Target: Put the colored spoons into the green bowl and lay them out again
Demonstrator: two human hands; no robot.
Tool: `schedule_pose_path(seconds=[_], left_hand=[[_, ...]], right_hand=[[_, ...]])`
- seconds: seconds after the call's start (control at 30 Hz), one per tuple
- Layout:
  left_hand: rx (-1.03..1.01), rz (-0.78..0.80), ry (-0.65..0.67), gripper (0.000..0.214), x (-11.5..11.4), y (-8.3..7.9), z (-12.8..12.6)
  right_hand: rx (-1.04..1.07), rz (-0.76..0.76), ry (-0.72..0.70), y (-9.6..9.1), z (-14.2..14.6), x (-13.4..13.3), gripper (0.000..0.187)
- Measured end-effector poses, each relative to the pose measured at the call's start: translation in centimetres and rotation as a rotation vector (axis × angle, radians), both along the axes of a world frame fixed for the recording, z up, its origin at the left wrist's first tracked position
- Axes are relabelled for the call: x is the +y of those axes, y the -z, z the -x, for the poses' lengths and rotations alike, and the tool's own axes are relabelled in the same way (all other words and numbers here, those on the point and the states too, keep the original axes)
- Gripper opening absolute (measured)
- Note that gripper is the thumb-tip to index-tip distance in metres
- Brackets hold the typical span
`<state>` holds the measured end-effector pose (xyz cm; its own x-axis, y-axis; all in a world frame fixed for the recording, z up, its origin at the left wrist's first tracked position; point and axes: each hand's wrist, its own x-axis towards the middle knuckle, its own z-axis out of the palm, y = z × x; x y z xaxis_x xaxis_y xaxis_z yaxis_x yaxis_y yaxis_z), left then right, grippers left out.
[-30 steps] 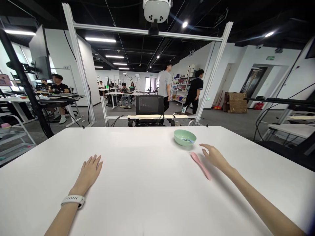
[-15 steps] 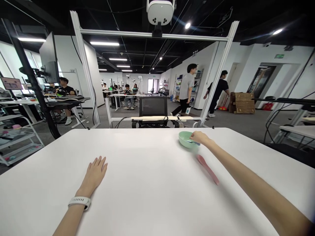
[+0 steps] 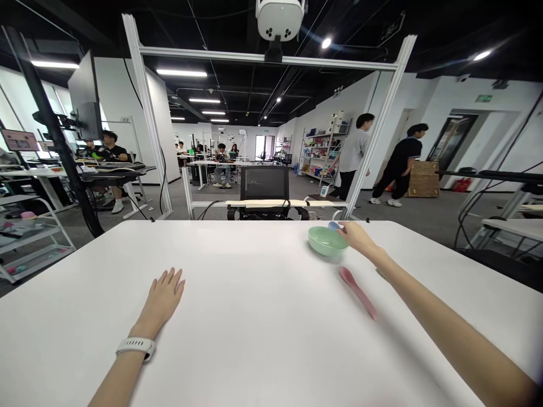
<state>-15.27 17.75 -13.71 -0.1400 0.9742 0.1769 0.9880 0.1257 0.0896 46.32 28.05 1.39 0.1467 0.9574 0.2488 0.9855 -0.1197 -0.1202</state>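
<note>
Toward the far right of the white table (image 3: 237, 316) stands a light green bowl (image 3: 323, 244). My right hand (image 3: 355, 236) is closed on a blue spoon at the bowl's far right rim. Only the rounded head of the blue spoon (image 3: 334, 225) shows; its handle is hidden by the hand. Nearer to me, a pink spoon (image 3: 358, 294) lies slantwise on the table, below my right forearm's left side. My left hand (image 3: 161, 297) rests palm down on the left half of the table, fingers spread, holding nothing. A pale watch band circles that wrist.
Behind the table's far edge are a black mesh chair (image 3: 263, 183) and a metal frame (image 3: 275, 58) carrying a white device. Two people walk in the background at right. A white cart (image 3: 38, 237) stands at the left.
The blue spoon was partly inside the green bowl; now its head is up at the far rim. My right hand has shifted slightly right. My left hand and the pink spoon stay put.
</note>
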Motion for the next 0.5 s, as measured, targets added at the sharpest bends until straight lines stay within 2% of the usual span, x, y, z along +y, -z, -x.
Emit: schedule_pose_path(seconds=[0.1,0.2,0.37,0.5], left_hand=[[-0.015,-0.015,0.004,0.073,0.0,0.0,0.0],[-0.026,-0.013,0.005,0.074,0.1,0.1,0.1],[-0.024,-0.019,0.013,0.074,0.0,-0.1,0.1],[-0.038,0.005,0.019,0.075,-0.4,-0.6,-0.1]], right_hand=[[0.02,-0.129,-0.027,0.6,-1.8,-2.8,0.055],[0.093,-0.251,-0.063,2.6,-3.4,-6.3,0.061],[0.333,-0.217,-0.094,7.5,-5.0,-12.0,0.06],[0.267,-0.154,-0.04,11.0,-5.6,-14.4,0.053]])
